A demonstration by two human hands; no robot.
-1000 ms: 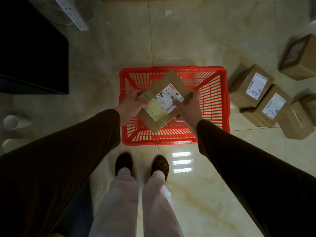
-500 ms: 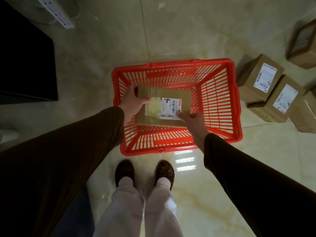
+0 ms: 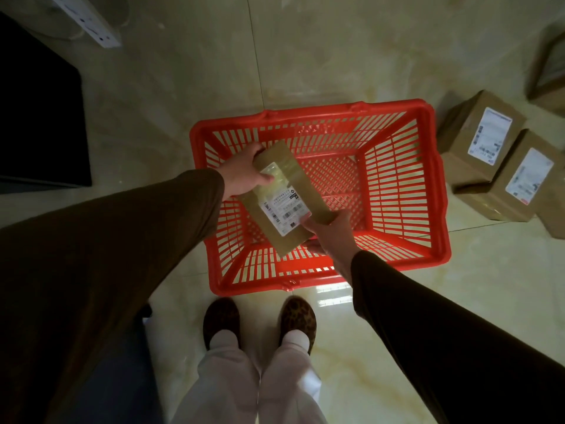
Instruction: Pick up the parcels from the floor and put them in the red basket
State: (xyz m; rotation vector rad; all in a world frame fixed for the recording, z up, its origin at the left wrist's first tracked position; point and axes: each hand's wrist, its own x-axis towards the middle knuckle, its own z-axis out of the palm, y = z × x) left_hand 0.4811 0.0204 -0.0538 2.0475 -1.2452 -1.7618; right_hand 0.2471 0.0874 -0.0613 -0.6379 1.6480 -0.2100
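Note:
A red slatted basket (image 3: 397, 111) stands on the tiled floor in front of my feet. Over its left half I hold a brown cardboard parcel (image 3: 301, 182) with a white shipping label, turned diagonally. My left hand (image 3: 244, 172) grips its upper left end and my right hand (image 3: 330, 231) grips its lower right corner. Nothing else lies inside the basket. To the right of the basket sit more labelled cardboard parcels (image 3: 480, 139), with a second one (image 3: 519, 182) beside it.
A white power strip (image 3: 88, 22) lies on the floor at top left beside a dark piece of furniture (image 3: 39, 117). Another box (image 3: 547, 75) sits at the far right edge. My slippered feet (image 3: 260, 319) stand just before the basket's near rim.
The parcel has turned from lying level across the basket to a diagonal tilt and sits lower in the basket's left half. Both hands keep hold of it.

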